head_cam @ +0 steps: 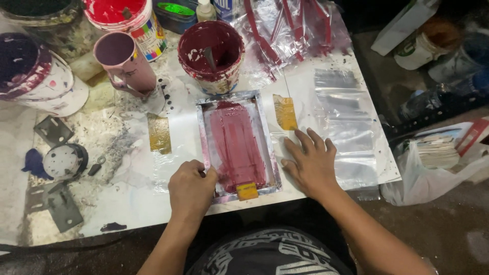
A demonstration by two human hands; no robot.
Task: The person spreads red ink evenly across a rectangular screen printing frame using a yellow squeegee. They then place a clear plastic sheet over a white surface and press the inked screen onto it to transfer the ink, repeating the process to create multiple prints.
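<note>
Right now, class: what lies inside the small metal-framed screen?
Inside the screen: dark red ink over the mesh and a yellow-handled scraper near its front edge. Whatever lies underneath is hidden.

left hand [191,191]: curled grip, knuckles up | right hand [309,164]: flat, fingers spread

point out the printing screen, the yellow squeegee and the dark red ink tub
printing screen [237,143], head view, inked mesh centre
yellow squeegee [247,191], head view, block's middle
dark red ink tub [211,51], head view, inner wall
</note>
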